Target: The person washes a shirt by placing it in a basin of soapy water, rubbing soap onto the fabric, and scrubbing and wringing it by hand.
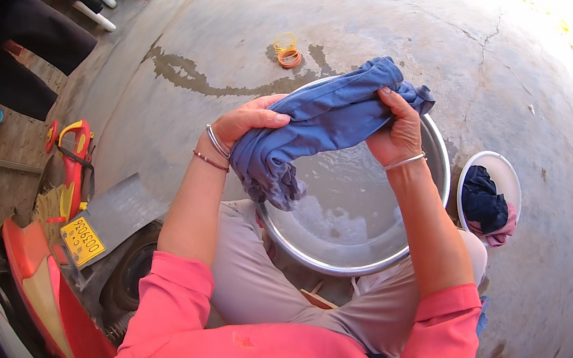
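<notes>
Both of my hands grip a bunched, wet-looking blue cloth garment (328, 108), stretched between them above a large round metal basin (329, 263). My left hand (245, 122) holds it near its lower left part, thumb on top; a darker, soaked end hangs below that hand. Farther right, my right hand (400, 120) pinches the other end, its thumb over the folds. Cloudy water (351, 182) with patches of foam lies in the basin, which stands between my knees. The fingers beneath the cloth are mostly hidden.
Right of the basin, a white oval tub (497, 163) holds dark navy (482, 199) and pink cloth (502, 232). Coiled yellow and orange rings (287, 54) lie on the wet concrete floor. At left are a red-and-yellow ride-on toy (74, 162), a plated vehicle (31, 265) and hanging dark trousers (48, 33).
</notes>
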A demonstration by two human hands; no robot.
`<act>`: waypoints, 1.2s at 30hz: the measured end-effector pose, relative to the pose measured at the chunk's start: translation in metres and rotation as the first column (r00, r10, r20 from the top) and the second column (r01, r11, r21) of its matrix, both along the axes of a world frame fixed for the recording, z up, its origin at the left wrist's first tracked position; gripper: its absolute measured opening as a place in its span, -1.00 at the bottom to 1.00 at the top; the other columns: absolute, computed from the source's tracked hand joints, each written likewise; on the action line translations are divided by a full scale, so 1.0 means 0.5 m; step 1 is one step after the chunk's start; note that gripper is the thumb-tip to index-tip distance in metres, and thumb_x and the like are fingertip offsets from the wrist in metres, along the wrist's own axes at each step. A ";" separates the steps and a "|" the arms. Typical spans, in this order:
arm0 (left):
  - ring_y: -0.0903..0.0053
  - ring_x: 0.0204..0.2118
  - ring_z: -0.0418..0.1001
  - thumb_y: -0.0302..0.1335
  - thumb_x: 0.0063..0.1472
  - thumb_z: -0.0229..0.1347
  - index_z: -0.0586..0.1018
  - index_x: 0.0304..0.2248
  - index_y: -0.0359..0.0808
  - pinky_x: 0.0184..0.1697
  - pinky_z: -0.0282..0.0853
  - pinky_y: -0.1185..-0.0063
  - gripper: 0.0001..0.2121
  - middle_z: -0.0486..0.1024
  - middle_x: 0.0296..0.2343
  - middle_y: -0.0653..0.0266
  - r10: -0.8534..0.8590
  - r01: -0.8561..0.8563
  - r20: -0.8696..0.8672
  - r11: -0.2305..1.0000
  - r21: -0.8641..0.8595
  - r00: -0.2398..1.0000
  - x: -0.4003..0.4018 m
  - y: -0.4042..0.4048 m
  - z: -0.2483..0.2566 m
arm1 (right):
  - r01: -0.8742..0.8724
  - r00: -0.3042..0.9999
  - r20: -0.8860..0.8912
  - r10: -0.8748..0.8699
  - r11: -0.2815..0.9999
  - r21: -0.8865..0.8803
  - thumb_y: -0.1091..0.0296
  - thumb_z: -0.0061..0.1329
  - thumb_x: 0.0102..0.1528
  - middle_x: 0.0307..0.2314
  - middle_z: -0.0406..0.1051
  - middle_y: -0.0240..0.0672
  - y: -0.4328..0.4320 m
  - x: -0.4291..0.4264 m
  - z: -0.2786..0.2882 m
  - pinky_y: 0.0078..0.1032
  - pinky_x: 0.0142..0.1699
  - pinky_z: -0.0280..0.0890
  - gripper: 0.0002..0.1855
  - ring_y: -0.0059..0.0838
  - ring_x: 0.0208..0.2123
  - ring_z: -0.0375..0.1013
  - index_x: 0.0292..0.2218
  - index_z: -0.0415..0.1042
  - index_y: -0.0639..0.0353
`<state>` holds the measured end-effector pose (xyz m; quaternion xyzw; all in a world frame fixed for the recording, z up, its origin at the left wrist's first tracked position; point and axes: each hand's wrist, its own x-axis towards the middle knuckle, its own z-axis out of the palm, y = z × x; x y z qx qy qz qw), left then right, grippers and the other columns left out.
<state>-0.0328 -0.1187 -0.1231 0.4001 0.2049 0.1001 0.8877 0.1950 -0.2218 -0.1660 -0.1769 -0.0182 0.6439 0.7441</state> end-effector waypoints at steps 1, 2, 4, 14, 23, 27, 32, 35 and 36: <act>0.42 -0.12 0.45 -0.58 0.11 0.04 0.21 0.04 -0.55 -0.06 0.42 0.53 -0.49 0.39 -0.11 0.00 0.019 -0.018 -0.030 0.998 0.062 0.999 -0.022 0.010 0.012 | -0.038 0.999 -0.015 0.037 0.999 -0.008 0.51 0.01 -0.02 -0.25 0.47 -0.23 0.001 -0.021 0.003 -0.26 0.09 0.23 -0.74 -0.29 -0.15 0.43 -0.23 0.43 0.26; 0.42 -0.12 0.45 -0.58 0.11 0.04 0.21 0.04 -0.55 -0.06 0.42 0.53 -0.49 0.39 -0.11 0.00 0.028 -0.026 -0.036 0.998 0.064 0.999 -0.049 0.022 0.021 | -0.064 0.998 -0.012 0.064 0.998 0.000 0.53 0.01 -0.03 -0.25 0.47 -0.24 0.003 -0.043 0.001 -0.29 0.11 0.20 -0.74 -0.31 -0.14 0.41 -0.23 0.43 0.25; 0.46 -0.10 0.42 -0.56 0.09 0.09 0.27 0.02 -0.54 -0.02 0.36 0.54 -0.50 0.40 -0.11 0.05 -0.012 0.034 -0.095 0.973 0.230 0.995 -0.088 0.042 0.030 | -0.084 0.996 -0.018 0.084 0.996 0.000 0.53 0.01 -0.04 -0.25 0.46 -0.24 0.004 -0.077 -0.008 -0.31 0.11 0.19 -0.73 -0.32 -0.13 0.41 -0.22 0.43 0.24; 0.76 -0.27 0.38 -0.54 0.11 0.07 0.50 -0.13 -0.37 -0.11 0.29 0.71 -0.71 0.50 -0.28 0.43 -0.098 0.419 -0.567 0.777 0.471 0.818 -0.067 0.036 -0.183 | -0.005 0.948 0.312 0.064 0.983 -0.184 0.57 0.07 -0.07 -0.39 0.46 -0.40 -0.073 -0.094 -0.121 -0.52 -0.08 0.26 -0.76 -0.54 -0.26 0.41 -0.30 0.42 0.13; 0.33 -0.21 0.46 -0.40 0.06 0.10 0.49 -0.21 -0.36 -0.10 0.33 0.54 -0.71 0.51 -0.29 0.12 0.638 0.216 -0.342 0.270 0.938 0.690 -0.009 -0.099 -0.354 | 0.081 0.904 0.424 0.051 0.954 -0.288 0.53 0.09 -0.06 -0.40 0.43 -0.44 -0.190 -0.076 -0.195 -0.51 -0.18 0.26 -0.77 -0.52 -0.30 0.39 -0.31 0.42 0.08; 0.61 -0.45 0.46 -0.55 0.08 0.03 0.49 -0.36 -0.34 -0.38 0.41 0.63 -0.89 0.50 -0.46 0.31 0.762 -0.342 -0.297 0.554 0.759 0.576 0.016 -0.213 -0.389 | 0.205 0.915 0.401 -0.047 0.910 -0.361 0.51 0.08 -0.03 -0.41 0.44 -0.45 -0.242 -0.053 -0.224 -0.47 -0.25 0.32 -0.81 -0.52 -0.33 0.42 -0.32 0.43 0.07; 0.54 -0.31 0.46 -0.46 0.19 -0.02 0.44 -0.29 -0.32 -0.30 0.43 0.58 -0.87 0.47 -0.38 0.28 0.127 -0.155 -0.689 0.988 0.022 0.714 0.055 -0.410 -0.435 | 0.250 0.955 0.260 -0.142 0.854 -0.455 0.51 0.08 -0.02 -0.38 0.42 -0.55 -0.287 -0.066 -0.240 -0.36 -0.10 0.28 -0.80 -0.54 -0.26 0.40 -0.34 0.41 -0.03; 0.50 -0.26 0.46 -0.38 0.25 -0.09 0.42 -0.20 -0.28 -0.26 0.42 0.53 -0.80 0.46 -0.33 0.28 0.273 -0.433 -0.601 0.891 -0.137 0.751 0.072 -0.406 -0.507 | 0.250 0.968 0.109 -0.225 0.865 -0.436 0.47 0.08 0.00 -0.31 0.43 -0.49 -0.303 -0.124 -0.252 -0.30 -0.02 0.28 -0.80 -0.47 -0.19 0.39 -0.31 0.40 -0.03; 0.44 -0.20 0.45 -0.33 0.28 -0.13 0.41 -0.12 -0.22 -0.17 0.42 0.46 -0.75 0.46 -0.24 0.26 0.323 -0.501 -0.486 0.814 -0.294 0.812 0.057 -0.390 -0.578 | 0.238 0.971 0.100 -0.215 0.874 -0.423 0.45 0.08 0.00 -0.30 0.43 -0.47 -0.308 -0.152 -0.259 -0.30 -0.02 0.27 -0.81 -0.46 -0.18 0.39 -0.31 0.40 -0.03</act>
